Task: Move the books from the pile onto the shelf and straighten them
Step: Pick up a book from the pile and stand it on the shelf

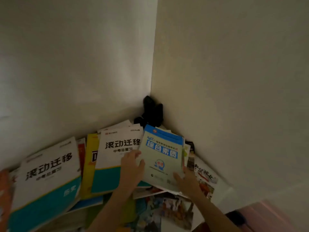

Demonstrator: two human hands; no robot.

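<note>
Head view, place: a dim corner where two pale plaster walls [217, 64] meet; the books lie on a white surface [225, 190] there, and I cannot tell if this is the shelf or where the pile sits.
Head view, book in hand: a pale green paperback with a blue top band and blue title block [161, 158] is tilted up, leaning toward the corner.
Left hand [132, 168]: grasps the book's left edge, thumb on the cover.
Right hand [185, 180]: holds the lower right corner, fingers curled under it.
Head view, neighbours: two white-and-teal workbooks [50, 173] [115, 153] and a yellow-covered book [89, 158] lean loosely to the left, overlapping; colourful magazines [167, 208] lie flat beneath.
Corner: a black object [152, 111], unclear.
Progress: judged early to midway; nothing stands straight yet, and most books are left to place and square up.
</note>
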